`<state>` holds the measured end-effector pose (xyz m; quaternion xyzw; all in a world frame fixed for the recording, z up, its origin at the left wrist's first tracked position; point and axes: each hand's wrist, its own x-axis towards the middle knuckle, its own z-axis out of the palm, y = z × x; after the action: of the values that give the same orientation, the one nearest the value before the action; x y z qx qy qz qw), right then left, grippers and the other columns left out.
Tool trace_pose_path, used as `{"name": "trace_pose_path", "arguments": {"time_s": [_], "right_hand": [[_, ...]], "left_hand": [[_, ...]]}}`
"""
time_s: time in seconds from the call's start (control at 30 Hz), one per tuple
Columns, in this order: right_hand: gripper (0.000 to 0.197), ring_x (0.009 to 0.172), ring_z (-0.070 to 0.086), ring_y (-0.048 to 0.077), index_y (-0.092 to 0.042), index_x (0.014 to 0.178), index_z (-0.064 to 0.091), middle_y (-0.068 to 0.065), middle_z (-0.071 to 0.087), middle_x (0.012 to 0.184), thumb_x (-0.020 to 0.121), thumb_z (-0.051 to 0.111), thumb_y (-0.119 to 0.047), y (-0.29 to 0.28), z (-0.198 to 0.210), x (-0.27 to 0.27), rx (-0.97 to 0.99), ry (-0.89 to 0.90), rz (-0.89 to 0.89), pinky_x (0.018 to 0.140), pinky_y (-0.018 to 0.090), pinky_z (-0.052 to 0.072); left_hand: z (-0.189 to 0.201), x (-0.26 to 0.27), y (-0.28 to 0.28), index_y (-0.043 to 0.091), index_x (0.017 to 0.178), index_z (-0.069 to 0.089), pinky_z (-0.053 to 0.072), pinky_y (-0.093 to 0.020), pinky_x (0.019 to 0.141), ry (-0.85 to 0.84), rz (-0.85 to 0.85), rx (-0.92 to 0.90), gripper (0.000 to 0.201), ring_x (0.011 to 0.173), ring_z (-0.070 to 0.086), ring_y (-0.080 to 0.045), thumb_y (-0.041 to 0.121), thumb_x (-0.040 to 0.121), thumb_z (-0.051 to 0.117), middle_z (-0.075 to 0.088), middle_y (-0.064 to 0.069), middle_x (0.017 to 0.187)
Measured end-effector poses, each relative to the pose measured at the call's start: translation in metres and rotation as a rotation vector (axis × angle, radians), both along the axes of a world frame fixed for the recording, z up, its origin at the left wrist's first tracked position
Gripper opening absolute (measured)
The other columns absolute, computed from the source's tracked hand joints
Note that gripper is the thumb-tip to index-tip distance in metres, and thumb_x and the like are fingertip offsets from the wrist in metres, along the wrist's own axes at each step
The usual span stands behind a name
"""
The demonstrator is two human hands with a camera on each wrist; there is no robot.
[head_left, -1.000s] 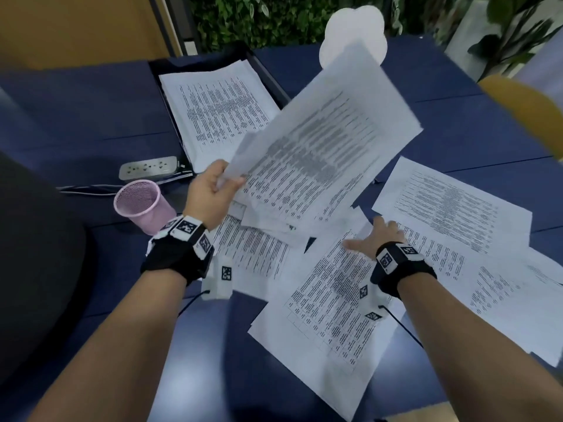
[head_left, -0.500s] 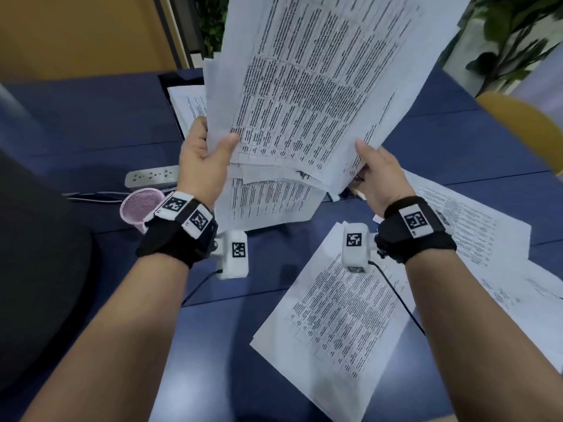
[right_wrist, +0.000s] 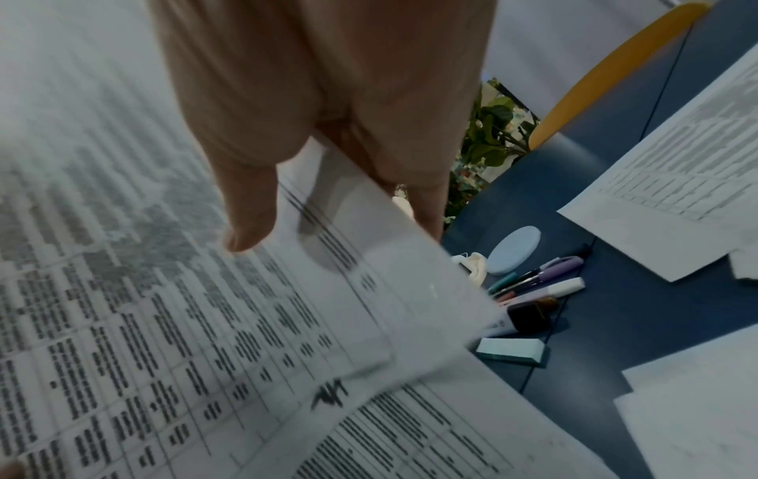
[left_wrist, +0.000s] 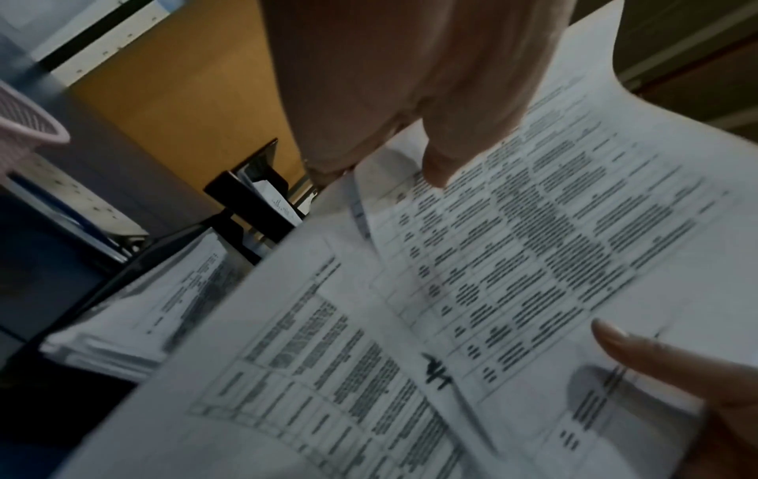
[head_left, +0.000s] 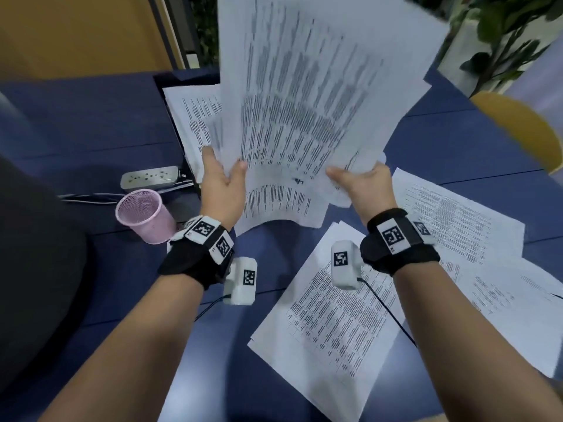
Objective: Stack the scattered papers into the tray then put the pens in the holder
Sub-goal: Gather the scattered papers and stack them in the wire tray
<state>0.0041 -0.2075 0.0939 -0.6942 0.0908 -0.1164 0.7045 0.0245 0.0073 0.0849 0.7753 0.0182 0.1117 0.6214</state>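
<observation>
Papers (head_left: 304, 102), a loose bundle of printed sheets, are held upright above the desk (head_left: 91, 123), over its middle. Left hand (head_left: 222, 190) pinches the bundle's lower left edge, thumb on the near face and fingers behind; right hand (head_left: 362, 187) pinches the lower right corner the same way. Both hands are apart, one at each side of the bundle.

Black tray (head_left: 173, 80) lies behind the bundle on the desk and already holds printed sheets (head_left: 195, 117). More loose sheets (head_left: 335, 324) lie flat on the near right part of the desk, overlapping one another.

Pens (right_wrist: 537, 282) and markers lie in a cluster on the desk below the right hand, beside a round pale disc (right_wrist: 515, 249) and a pale green block (right_wrist: 513, 351).

Pink mesh holder (head_left: 143, 216) stands upright left of the left hand. White power strip (head_left: 149, 178) lies just behind it.

Desk surface is dark blue. Yellow wall panel (head_left: 76, 35) stands at far left, green foliage (head_left: 499, 35) at far right, and a yellow chair back (head_left: 518, 126) at the right edge.
</observation>
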Motion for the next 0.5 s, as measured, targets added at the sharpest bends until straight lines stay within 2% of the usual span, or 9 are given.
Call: {"name": "trace_pose_path", "arguments": {"time_s": [0.07,0.1,0.13,0.2,0.3,0.37,0.43,0.47,0.5], "right_hand": [[0.042,0.100,0.068,0.017,-0.003,0.114,0.062,0.006,0.071,0.107,0.075,0.078,-0.010,0.000,-0.007,-0.001,-0.037,0.023,0.007,0.090,0.029,0.054],[0.045,0.102,0.067,0.018,-0.004,0.115,0.062,0.006,0.070,0.110,0.075,0.079,-0.013,0.000,-0.008,-0.002,-0.049,0.031,0.013,0.092,0.032,0.053],[0.046,0.104,0.067,0.018,-0.004,0.117,0.061,0.007,0.070,0.112,0.075,0.078,-0.014,0.000,-0.009,-0.001,-0.045,0.031,0.017,0.094,0.035,0.052],[0.045,0.103,0.066,0.020,0.002,0.120,0.057,0.011,0.068,0.114,0.079,0.074,-0.007,0.001,-0.008,0.000,-0.010,0.018,0.008,0.092,0.033,0.053],[0.045,0.105,0.066,0.025,0.004,0.122,0.053,0.016,0.066,0.115,0.081,0.071,-0.004,0.002,-0.004,0.004,0.023,0.005,-0.005,0.092,0.036,0.053],[0.048,0.111,0.063,0.027,-0.004,0.122,0.051,0.015,0.065,0.119,0.078,0.070,-0.009,0.004,-0.004,0.008,0.047,0.020,0.021,0.099,0.042,0.049],[0.045,0.114,0.060,0.024,-0.013,0.119,0.050,0.011,0.063,0.121,0.077,0.066,-0.010,0.008,-0.006,0.011,0.024,0.050,0.040,0.103,0.044,0.045],[0.043,0.114,0.060,0.023,-0.013,0.119,0.049,0.011,0.063,0.122,0.079,0.064,-0.007,0.011,-0.007,0.011,0.005,0.051,0.034,0.104,0.043,0.045],[0.040,0.112,0.061,0.021,-0.010,0.120,0.049,0.011,0.063,0.121,0.083,0.062,-0.003,0.013,-0.006,0.011,-0.015,0.042,0.019,0.103,0.041,0.046]], "left_hand": [[-0.005,0.001,0.002,0.002,0.141,0.018,0.035,-0.001,0.084,0.036,-0.018,0.037,0.055,0.115,0.048,-0.009,0.010,0.096,0.049,0.049,-0.002,0.125],[-0.006,0.001,0.004,0.002,0.138,0.021,0.037,0.000,0.083,0.041,-0.019,0.050,0.052,0.111,0.051,-0.011,0.009,0.095,0.050,0.050,0.001,0.122],[-0.008,0.002,0.007,0.003,0.137,0.022,0.039,-0.003,0.085,0.051,-0.013,0.051,0.052,0.110,0.052,-0.011,0.009,0.094,0.051,0.050,0.002,0.121],[-0.008,0.005,0.011,0.006,0.138,0.022,0.039,-0.017,0.097,0.060,0.008,0.042,0.055,0.110,0.051,-0.008,0.012,0.093,0.054,0.049,0.006,0.122],[-0.006,0.007,0.014,0.008,0.136,0.025,0.041,-0.023,0.097,0.050,0.019,-0.001,0.059,0.106,0.052,-0.006,0.015,0.090,0.060,0.050,0.007,0.121],[-0.008,0.009,0.013,0.009,0.143,0.021,0.035,-0.020,0.101,0.100,0.002,-0.008,0.069,0.112,0.044,-0.002,0.021,0.089,0.063,0.043,0.011,0.124],[-0.013,0.010,0.012,0.013,0.144,0.022,0.032,-0.027,0.110,0.127,-0.033,-0.018,0.076,0.122,0.043,-0.005,0.032,0.085,0.066,0.043,0.012,0.134],[-0.013,0.010,0.011,0.014,0.145,0.024,0.032,-0.033,0.112,0.121,-0.032,-0.025,0.079,0.127,0.044,-0.009,0.038,0.082,0.066,0.045,0.007,0.139],[-0.013,0.009,0.010,0.013,0.145,0.025,0.032,-0.032,0.112,0.114,-0.020,-0.028,0.079,0.129,0.044,-0.010,0.039,0.082,0.064,0.046,0.004,0.140]]}}
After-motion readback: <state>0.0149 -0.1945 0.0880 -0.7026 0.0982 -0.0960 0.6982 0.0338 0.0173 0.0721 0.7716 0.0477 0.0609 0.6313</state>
